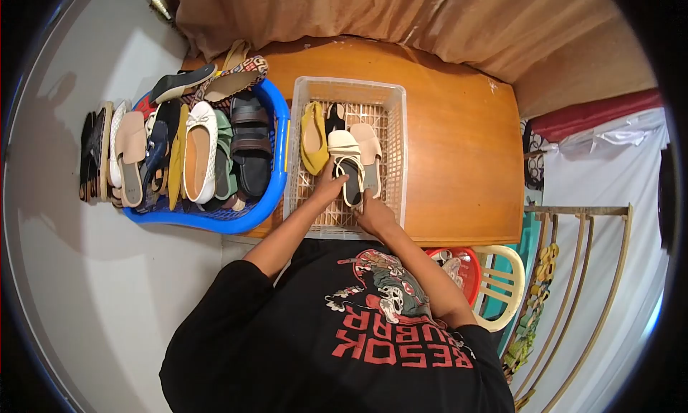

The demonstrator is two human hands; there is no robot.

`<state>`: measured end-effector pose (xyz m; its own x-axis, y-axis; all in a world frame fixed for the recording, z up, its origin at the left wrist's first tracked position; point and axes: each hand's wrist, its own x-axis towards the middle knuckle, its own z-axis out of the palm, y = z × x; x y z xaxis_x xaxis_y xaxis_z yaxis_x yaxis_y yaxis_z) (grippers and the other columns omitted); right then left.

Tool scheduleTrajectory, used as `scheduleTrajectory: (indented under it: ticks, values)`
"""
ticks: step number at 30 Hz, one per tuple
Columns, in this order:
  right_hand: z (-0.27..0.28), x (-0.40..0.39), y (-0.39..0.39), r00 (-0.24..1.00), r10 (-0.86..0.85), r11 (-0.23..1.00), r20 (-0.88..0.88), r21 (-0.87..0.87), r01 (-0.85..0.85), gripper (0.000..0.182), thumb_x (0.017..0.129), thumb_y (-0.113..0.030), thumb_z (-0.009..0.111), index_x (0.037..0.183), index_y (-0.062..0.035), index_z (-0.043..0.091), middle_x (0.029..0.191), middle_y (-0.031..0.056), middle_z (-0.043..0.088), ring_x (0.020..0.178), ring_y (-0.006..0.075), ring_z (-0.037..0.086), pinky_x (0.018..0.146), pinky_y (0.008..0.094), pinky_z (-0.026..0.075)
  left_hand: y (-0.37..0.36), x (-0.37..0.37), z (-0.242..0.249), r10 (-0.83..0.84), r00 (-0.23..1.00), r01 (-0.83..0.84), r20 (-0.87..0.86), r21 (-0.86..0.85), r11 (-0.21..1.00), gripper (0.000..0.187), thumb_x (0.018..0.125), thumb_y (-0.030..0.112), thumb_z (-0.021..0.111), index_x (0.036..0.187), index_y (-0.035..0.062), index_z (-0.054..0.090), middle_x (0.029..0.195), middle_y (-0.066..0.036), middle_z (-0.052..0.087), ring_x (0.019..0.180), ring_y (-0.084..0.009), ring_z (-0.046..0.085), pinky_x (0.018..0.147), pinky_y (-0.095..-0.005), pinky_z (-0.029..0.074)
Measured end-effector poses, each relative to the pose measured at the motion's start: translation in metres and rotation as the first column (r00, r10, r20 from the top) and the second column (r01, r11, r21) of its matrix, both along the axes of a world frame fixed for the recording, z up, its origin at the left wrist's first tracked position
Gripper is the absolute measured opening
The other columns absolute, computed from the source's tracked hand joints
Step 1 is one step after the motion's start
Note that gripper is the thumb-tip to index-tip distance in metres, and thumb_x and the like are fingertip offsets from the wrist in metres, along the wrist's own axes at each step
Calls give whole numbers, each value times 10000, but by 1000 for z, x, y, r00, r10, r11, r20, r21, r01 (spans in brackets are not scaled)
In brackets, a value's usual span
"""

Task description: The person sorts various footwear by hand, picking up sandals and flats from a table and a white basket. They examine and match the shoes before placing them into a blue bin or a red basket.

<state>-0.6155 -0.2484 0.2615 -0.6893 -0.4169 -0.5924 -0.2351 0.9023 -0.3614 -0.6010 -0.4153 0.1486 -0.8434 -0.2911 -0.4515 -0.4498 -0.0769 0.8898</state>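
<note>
Over a clear plastic crate (401,148), my left hand (328,186) is closed on the left side of a strappy sandal (350,178) with cream straps and a dark insole. My right hand (374,214) is at the heel end of the same sandal, its fingers closed around the edge. Beneath and beside it in the crate lie a beige slide (367,144), a mustard yellow flat (314,139) and a black shoe (335,118). A cream-strapped shoe part (342,141) shows just above the held sandal.
A blue basket (281,137) heaped with several shoes stands left of the crate on the wooden table (462,148). At the lower right are a red basin (469,273) with shoes, a cream plastic chair (510,287) and a rack (584,284). Brown curtains (344,12) hang behind.
</note>
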Motion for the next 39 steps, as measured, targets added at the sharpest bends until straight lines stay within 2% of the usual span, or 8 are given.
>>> scheduleTrajectory:
  ticks: [4, 13, 18, 22, 27, 30, 32, 39]
  values:
    - [-10, 1, 10, 969, 245, 967, -17, -65, -246, 360, 868, -322, 648, 1068, -24, 628, 970, 249, 693, 953, 409, 668, 825, 498, 527, -10, 0, 8, -121, 987, 132, -109, 105, 986, 707, 898, 160, 643, 1508, 9, 317, 1440, -181, 482, 1274, -236, 499, 1036, -325, 413]
    - [-28, 7, 18, 974, 220, 956, 53, -211, -205, 354, 863, -265, 631, 1091, 6, 627, 972, 224, 699, 951, 383, 668, 839, 464, 513, 22, 46, 43, -336, 938, 314, -90, -195, 929, 943, 876, 154, 663, 1575, 93, 32, 1523, -296, 307, 1409, -349, 352, 1122, -385, 333]
    - [-32, 19, 31, 987, 159, 952, 39, -270, -143, 358, 882, -297, 626, 1095, -9, 621, 1000, 221, 691, 948, 394, 660, 841, 468, 514, 29, 73, 48, -631, 776, 560, 12, -472, 680, 761, 858, 209, 683, 1489, 23, 302, 1393, -298, 434, 1271, -411, 484, 1061, -438, 399]
    - [-26, 27, 42, 991, 65, 877, -115, -467, -111, 261, 880, -220, 614, 1056, -27, 624, 982, 210, 665, 946, 397, 638, 843, 487, 496, 19, 69, 20, -547, 830, 506, -111, -262, 822, 508, 860, 147, 674, 1321, 24, 500, 1274, -227, 497, 1142, -360, 538, 994, -434, 441]
    - [-4, 36, 60, 947, -146, 768, -285, -636, -74, 185, 840, -164, 617, 971, -33, 620, 930, 184, 648, 922, 382, 622, 822, 482, 486, 20, 55, 82, -634, 743, 432, -217, -569, 700, 474, 883, 11, 601, 1341, 27, 481, 1261, -139, 509, 1138, -257, 534, 992, -357, 443]
    - [-13, 35, 72, 914, -184, 748, -361, -654, -108, 182, 821, -145, 623, 968, -39, 624, 922, 174, 642, 918, 375, 618, 818, 463, 488, 17, 44, 73, -637, 753, 556, -166, -358, 750, 473, 879, 22, 615, 1334, 27, 486, 1284, -151, 503, 1194, -269, 506, 1019, -356, 414]
    - [-17, 40, 76, 901, -244, 707, -359, -702, -89, 180, 821, -135, 622, 974, -41, 626, 914, 171, 636, 912, 372, 616, 812, 449, 489, 8, 36, 50, -760, 627, 525, -172, -628, 574, 499, 853, 55, 653, 1325, 21, 498, 1302, -190, 498, 1230, -321, 478, 1037, -374, 401]
    - [5, 39, 74, 956, -247, 724, -161, -687, 72, 223, 832, -111, 605, 1039, -30, 611, 1010, 179, 621, 991, 390, 605, 851, 464, 486, 15, 23, 60, -667, 745, 582, -28, -461, 669, 565, 822, 131, 685, 1323, -25, 476, 1268, -233, 453, 1174, -392, 485, 1033, -392, 401]
